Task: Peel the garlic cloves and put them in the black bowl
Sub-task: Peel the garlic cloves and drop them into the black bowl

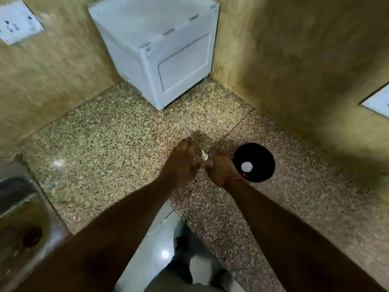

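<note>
— Garlic clove (203,155), where is it?
— Small and white, up between the two hands over the middle of the speckled stone counter (109,144), a little in from the front edge.
— Who has hold of it?
— The right hand (221,168) has its fingers curled in toward the clove and seems to pinch it, though the picture is blurred there. The left hand (183,163) lies just beside the clove with its fingers loosely bent; I cannot tell whether they grip it or only touch it.
— And the black bowl (254,162)?
— It stands on the counter just to the right of the right hand, near the right wall. One round white piece (246,166) lies inside it.
— Anything else on the counter?
— A white box-shaped appliance (160,51) fills the back corner, and a steel sink (19,207) is let into the left edge. A red thread (235,178) circles the right wrist
</note>
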